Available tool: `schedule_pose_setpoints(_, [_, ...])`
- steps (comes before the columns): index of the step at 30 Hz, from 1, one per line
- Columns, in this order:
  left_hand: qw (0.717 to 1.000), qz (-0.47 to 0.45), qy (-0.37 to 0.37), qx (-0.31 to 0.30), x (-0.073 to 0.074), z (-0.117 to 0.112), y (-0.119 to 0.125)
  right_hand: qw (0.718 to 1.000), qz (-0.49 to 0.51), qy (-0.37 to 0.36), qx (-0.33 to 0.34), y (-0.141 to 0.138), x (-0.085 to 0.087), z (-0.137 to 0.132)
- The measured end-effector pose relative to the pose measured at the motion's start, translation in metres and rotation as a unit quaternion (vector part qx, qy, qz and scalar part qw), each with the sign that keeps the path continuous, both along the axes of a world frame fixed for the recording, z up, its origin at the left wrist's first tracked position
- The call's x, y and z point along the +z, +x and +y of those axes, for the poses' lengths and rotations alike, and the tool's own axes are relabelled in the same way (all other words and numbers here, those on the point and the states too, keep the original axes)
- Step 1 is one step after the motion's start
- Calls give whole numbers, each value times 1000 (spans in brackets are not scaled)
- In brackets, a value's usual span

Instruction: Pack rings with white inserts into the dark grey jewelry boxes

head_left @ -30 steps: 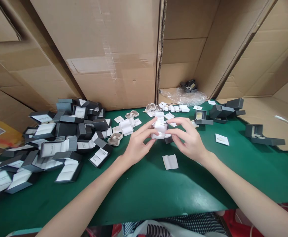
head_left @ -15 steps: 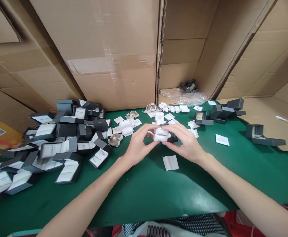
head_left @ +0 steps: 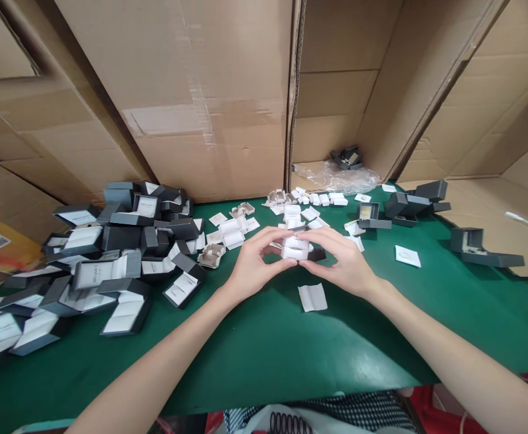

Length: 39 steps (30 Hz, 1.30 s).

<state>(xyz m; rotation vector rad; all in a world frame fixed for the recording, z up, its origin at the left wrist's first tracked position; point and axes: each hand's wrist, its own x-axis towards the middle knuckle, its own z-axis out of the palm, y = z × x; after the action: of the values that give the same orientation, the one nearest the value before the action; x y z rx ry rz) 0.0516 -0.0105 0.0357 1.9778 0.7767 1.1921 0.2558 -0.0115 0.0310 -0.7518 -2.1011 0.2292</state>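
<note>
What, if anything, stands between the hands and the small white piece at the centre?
Nothing visible: the left hand and right hand both hold the white piece, fingers above and thumbs below. A dark piece shows beside it, partly hidden; the creased white sheet lies nearer the person, clear of both.

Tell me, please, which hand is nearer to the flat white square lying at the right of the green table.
Right: the right hand is left of the flat white square, with green table showing between; the left hand is farther left.

Two grips [head_left: 251, 265], dozen-plus boxes [head_left: 127, 237]
</note>
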Motion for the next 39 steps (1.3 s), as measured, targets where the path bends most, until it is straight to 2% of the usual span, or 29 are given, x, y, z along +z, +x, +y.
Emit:
schedule_pose_setpoints(10, [997, -46, -53, -13, -4, -1, 3, 1000, 19, -15, -10, -3, -1, -2])
schedule_pose_setpoints(17, [995, -56, -85, -1, -4, 0, 3, 999, 10, -30, -21, -2, -1, -1])
schedule_pose_setpoints(26, [975, -146, -164, 26, -1, 5, 2, 997, 49, -52, -34, 0, -1, 0])
schedule_pose_setpoints(32, [976, -120, -183, 8, 2, 3, 0, 997, 50, -48, -38, -2, 0, 0])
schedule_pose_setpoints(36, [978, -105, -178, -20, 2, 1, 1, 998, 42, -53, -14, -1, 0, 0])
schedule_pose_setpoints(39, [985, -81, -154, -17, -1, 0, 2, 999, 35, -41, 5, -1, -1, 0])
